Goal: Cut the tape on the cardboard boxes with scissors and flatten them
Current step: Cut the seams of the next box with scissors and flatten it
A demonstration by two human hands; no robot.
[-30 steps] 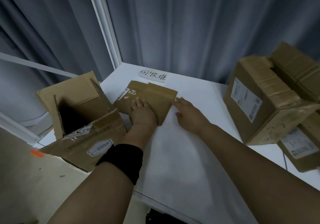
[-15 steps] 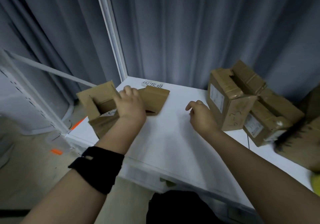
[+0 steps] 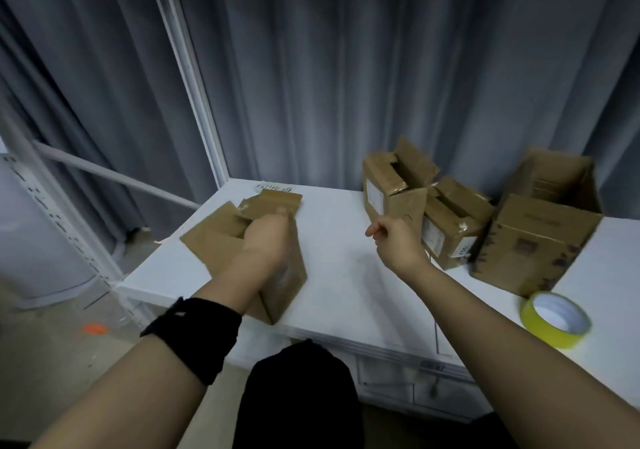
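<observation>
Cardboard boxes [image 3: 450, 226]: five items counted on the white table [image 3: 332, 258].

Progress: one flattened piece [image 3: 277, 202] lies at the far left of the table, just in front of a handwritten paper label [image 3: 273, 188]. This is judged to be finished work. In front of it, near the left front corner, stands an open box [image 3: 221, 240] with its flaps up, not yet collapsed. To the right, against the curtain [image 3: 346, 67], three boxes stand close together: a torn-flap box [image 3: 381, 192], a taped box [image 3: 457, 240] touching it, and a large box [image 3: 533, 240] just beside that. All three keep their full shape, and strips of tape show on the first two. No scissors are in view. A yellow tape roll [image 3: 554, 337] lies near the front right. Assessment: the task is at an early stage, with roughly one item done and four remaining.

Hand pose: the left hand [image 3: 266, 240], its forearm wearing a black wristband [image 3: 194, 337], reaches forward onto the top of the open box. Its fingers appear to curl over the upper rim and grip it, but motion blur softens the detail. The right hand [image 3: 398, 244] hangs in the air above the table, just in front of the torn-flap box and not touching it. Its fingers are loosely curled, thumb and forefinger tips close together, and it holds nothing. The step in hand is judged to be handling of the open box, with flattening to follow.
</observation>
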